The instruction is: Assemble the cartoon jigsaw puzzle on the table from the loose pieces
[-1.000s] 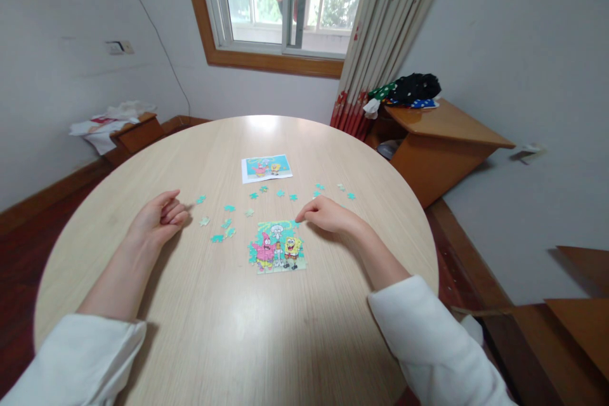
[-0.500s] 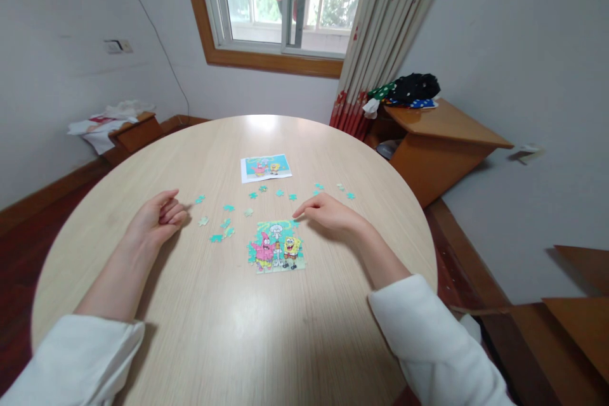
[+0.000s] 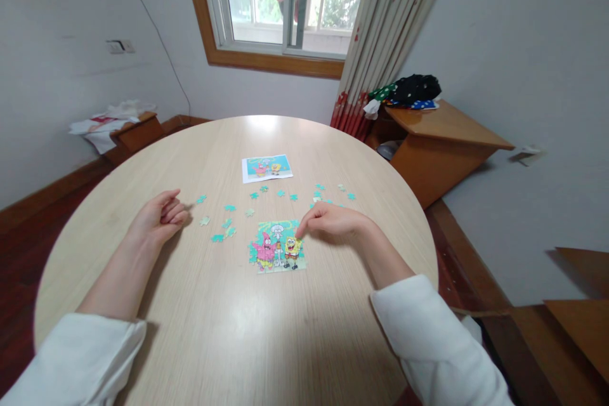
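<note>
A partly assembled jigsaw puzzle point(image 3: 278, 254) with cartoon figures lies flat on the round table. At its upper right edge, my right hand point(image 3: 330, 219) touches it with the index fingertip. That finger is stretched downward, the others curl under the palm, and I see nothing held. My left hand point(image 3: 164, 212) rests on the table to the left, fingers curled into a loose fist with nothing visible inside. A loose turquoise puzzle piece point(image 3: 201, 199) and a pale one point(image 3: 204, 221) lie closest to it. Several more pieces are scattered behind the puzzle, some partly hidden by my right hand.
The printed reference picture point(image 3: 268, 168) lies on the table point(image 3: 228, 330) beyond the pieces. Against the right wall, a wooden cabinet point(image 3: 438, 133) carries a heap of clothes point(image 3: 413, 90). A window point(image 3: 285, 6) and a curtain point(image 3: 380, 32) are at the back.
My right hand has shifted slightly down and to the right, its fingertip moving from the puzzle's top right corner down its right side. My left hand stays in place.
</note>
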Demonstrator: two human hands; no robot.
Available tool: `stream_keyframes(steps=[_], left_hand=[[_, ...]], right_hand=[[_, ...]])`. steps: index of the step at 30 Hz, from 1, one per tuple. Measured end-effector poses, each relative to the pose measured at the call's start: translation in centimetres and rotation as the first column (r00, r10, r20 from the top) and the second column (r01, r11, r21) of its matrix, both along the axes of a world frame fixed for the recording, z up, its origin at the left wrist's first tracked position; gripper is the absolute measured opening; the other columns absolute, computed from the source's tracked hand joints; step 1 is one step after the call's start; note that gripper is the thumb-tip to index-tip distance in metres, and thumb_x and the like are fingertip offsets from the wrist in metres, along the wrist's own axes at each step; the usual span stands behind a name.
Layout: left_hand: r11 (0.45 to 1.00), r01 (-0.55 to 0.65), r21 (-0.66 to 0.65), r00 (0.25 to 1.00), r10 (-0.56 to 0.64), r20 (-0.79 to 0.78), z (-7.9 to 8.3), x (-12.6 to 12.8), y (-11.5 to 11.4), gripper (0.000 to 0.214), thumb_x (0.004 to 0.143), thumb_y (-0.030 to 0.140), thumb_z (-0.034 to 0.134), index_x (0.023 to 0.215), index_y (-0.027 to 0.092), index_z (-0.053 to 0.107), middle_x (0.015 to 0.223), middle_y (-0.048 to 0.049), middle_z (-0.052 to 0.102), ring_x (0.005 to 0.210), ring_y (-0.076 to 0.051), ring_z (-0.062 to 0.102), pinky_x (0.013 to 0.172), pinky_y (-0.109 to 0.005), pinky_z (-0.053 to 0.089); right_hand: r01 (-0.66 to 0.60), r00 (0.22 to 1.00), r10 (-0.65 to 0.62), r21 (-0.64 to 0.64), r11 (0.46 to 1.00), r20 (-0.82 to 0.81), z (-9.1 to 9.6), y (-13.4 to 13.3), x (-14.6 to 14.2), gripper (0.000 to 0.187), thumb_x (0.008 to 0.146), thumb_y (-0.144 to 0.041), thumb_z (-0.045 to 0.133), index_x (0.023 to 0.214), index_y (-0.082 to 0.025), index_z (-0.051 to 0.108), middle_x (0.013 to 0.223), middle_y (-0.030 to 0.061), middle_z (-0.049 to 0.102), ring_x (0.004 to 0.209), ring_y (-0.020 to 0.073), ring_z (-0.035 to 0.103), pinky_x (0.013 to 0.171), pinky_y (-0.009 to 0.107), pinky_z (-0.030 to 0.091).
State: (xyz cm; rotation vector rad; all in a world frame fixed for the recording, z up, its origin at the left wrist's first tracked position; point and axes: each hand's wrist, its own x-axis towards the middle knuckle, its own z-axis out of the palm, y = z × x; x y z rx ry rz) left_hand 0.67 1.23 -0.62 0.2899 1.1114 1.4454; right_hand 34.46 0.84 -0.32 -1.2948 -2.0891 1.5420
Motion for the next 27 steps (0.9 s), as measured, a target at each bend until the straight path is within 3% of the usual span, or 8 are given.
stream_keyframes(steps=[4, 11, 13, 16, 18, 19, 24, 27], left_hand=[[1.000, -0.004, -0.004, 1.000, 0.004, 0.005, 0.0, 0.0, 0.0, 0.044, 0.080, 0.001, 0.049, 0.055, 0.021, 0.019, 0.042, 0.0106, 0.012, 0.032, -0.006, 0.014, 0.030, -0.020, 0.016], [1.000, -0.015, -0.019, 1.000, 0.016, 0.007, 0.4, 0.4, -0.1, 0.045, 0.086, 0.002, 0.044, 0.053, 0.020, 0.019, 0.037, 0.0097, 0.017, 0.030, -0.005, 0.014, 0.030, -0.020, 0.015], [1.000, -0.014, -0.019, 1.000, 0.014, 0.008, 0.5, 0.4, -0.1, 0.045, 0.086, 0.002, 0.044, 0.053, 0.020, 0.020, 0.037, 0.0096, 0.018, 0.030, -0.005, 0.015, 0.030, -0.020, 0.016], [1.000, -0.012, -0.019, 1.000, 0.013, 0.009, 0.6, 0.5, -0.2, 0.045, 0.086, 0.002, 0.044, 0.053, 0.020, 0.020, 0.036, 0.0097, 0.018, 0.029, -0.005, 0.015, 0.030, -0.020, 0.016], [1.000, -0.010, -0.018, 1.000, 0.010, 0.009, 0.6, 0.5, -0.2, 0.045, 0.087, 0.003, 0.043, 0.052, 0.020, 0.020, 0.036, 0.0097, 0.018, 0.029, -0.005, 0.015, 0.030, -0.019, 0.016], [1.000, -0.009, -0.018, 1.000, 0.010, 0.008, 0.6, 0.5, -0.2, 0.046, 0.088, 0.003, 0.043, 0.052, 0.020, 0.019, 0.036, 0.0097, 0.018, 0.029, -0.005, 0.015, 0.030, -0.019, 0.016], [1.000, -0.020, -0.011, 1.000, 0.020, 0.001, 0.4, 0.4, -0.1, 0.045, 0.087, 0.004, 0.044, 0.053, 0.020, 0.020, 0.036, 0.0105, 0.017, 0.029, -0.005, 0.014, 0.030, -0.019, 0.016], [1.000, -0.016, -0.011, 1.000, 0.016, 0.002, 0.3, 0.3, -0.1, 0.045, 0.088, 0.004, 0.043, 0.053, 0.020, 0.020, 0.035, 0.0105, 0.018, 0.029, -0.005, 0.014, 0.030, -0.019, 0.016]], right_hand=[[0.262, 0.965, -0.258, 0.163, 0.951, -0.042, -0.6, 0.6, -0.1, 0.033, 0.073, -0.007, 0.044, 0.080, -0.014, 0.075, 0.097, 0.0108, 0.074, 0.087, 0.0145, 0.065, 0.083, 0.027, 0.045], [0.322, 0.947, -0.316, 0.236, 0.917, -0.064, -0.5, 0.8, -0.3, 0.029, 0.071, -0.013, 0.044, 0.071, -0.014, 0.073, 0.071, 0.0050, 0.069, 0.067, 0.0131, 0.056, 0.070, 0.026, 0.042], [0.523, 0.852, -0.496, 0.307, 0.795, -0.166, -0.5, 1.2, 0.0, 0.027, 0.070, -0.017, 0.043, 0.069, -0.014, 0.070, 0.058, 0.0012, 0.058, 0.059, 0.0126, 0.049, 0.062, 0.025, 0.040], [0.839, 0.541, -0.733, 0.329, 0.434, -0.412, -0.5, 2.2, 1.6, 0.025, 0.071, -0.021, 0.041, 0.069, -0.015, 0.065, 0.054, -0.0020, 0.044, 0.053, 0.0122, 0.040, 0.056, 0.025, 0.035], [0.913, 0.392, -0.774, 0.313, 0.261, -0.498, -0.7, 2.9, 3.1, 0.023, 0.072, -0.022, 0.040, 0.069, -0.016, 0.063, 0.055, -0.0025, 0.041, 0.053, 0.0125, 0.038, 0.055, 0.025, 0.033], [0.928, 0.349, -0.780, 0.304, 0.213, -0.519, -0.9, 3.2, 3.8, 0.023, 0.072, -0.022, 0.040, 0.070, -0.017, 0.062, 0.056, -0.0026, 0.040, 0.053, 0.0125, 0.037, 0.054, 0.025, 0.033], [0.937, 0.298, -0.792, 0.322, 0.135, -0.533, -2.1, 4.1, 5.5, 0.021, 0.070, -0.021, 0.042, 0.067, -0.017, 0.062, 0.053, -0.0040, 0.041, 0.053, 0.0127, 0.037, 0.054, 0.025, 0.031], [0.858, 0.442, -0.782, 0.463, 0.224, -0.440, -3.3, 4.5, 5.0, 0.025, 0.071, -0.022, 0.044, 0.074, -0.014, 0.068, 0.053, -0.0032, 0.047, 0.053, 0.0131, 0.040, 0.056, 0.026, 0.032]])
